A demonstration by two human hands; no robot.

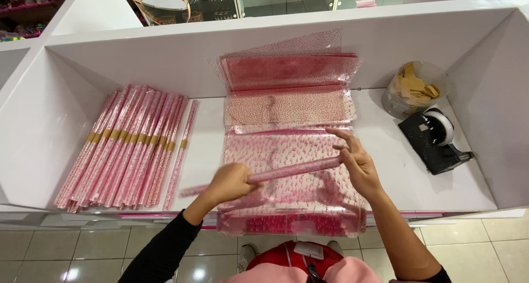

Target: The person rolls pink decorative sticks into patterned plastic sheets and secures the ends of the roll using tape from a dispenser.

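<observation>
My left hand (230,184) and my right hand (357,160) hold a thin rolled tube of clear pink-patterned wrap (295,170) between them, left hand closed round it, right hand pinching its end with fingers spread. The tube lies across a stack of flat pink-patterned wrap sheets (292,151) that hangs over the counter's front edge. Several finished rolls (129,145) with gold bands lie side by side at the left.
A black tape dispenser (435,139) stands at the right, with a clear bag of tan labels (416,90) behind it. White walls (33,128) box in the counter on three sides. A round mirror (160,2) sits on the shelf above.
</observation>
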